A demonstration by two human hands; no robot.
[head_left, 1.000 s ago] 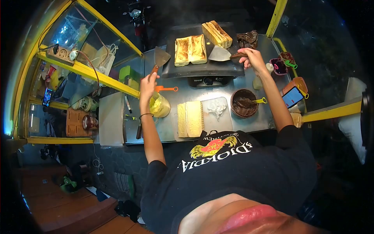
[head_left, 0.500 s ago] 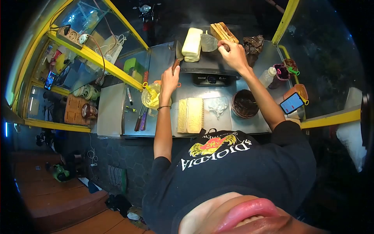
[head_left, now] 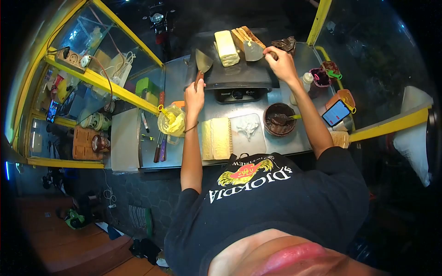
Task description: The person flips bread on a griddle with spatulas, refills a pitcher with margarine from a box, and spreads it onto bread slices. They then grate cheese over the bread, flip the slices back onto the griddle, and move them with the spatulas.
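Note:
My left hand (head_left: 194, 99) is closed around the wooden handle of a scraper (head_left: 203, 60), whose wide metal blade stands over the left part of the black griddle (head_left: 221, 79), apart from the bread. My right hand (head_left: 282, 64) grips a second scraper (head_left: 253, 51); its blade has a yellow smear and is at the near end of the browned bread slices (head_left: 247, 37). To the left of that blade, a pale block of bread (head_left: 226, 48) lies on the griddle. Behind my right hand is a crumpled dark wrapper (head_left: 284, 44).
Nearer me are a tub of yellow spread (head_left: 171, 120), pale bread (head_left: 217, 139) on a white board (head_left: 256, 146), and a bowl of dark spread (head_left: 279, 119). Knives (head_left: 160, 148) lie left. A phone (head_left: 336, 113) and bottle (head_left: 307, 80) stand right. Yellow-framed glass encloses the sides.
The left scraper has come away from the pale bread's left side. That bread sits further right, closer to the browned slices. The right blade is now apart from it. The view has shifted slightly.

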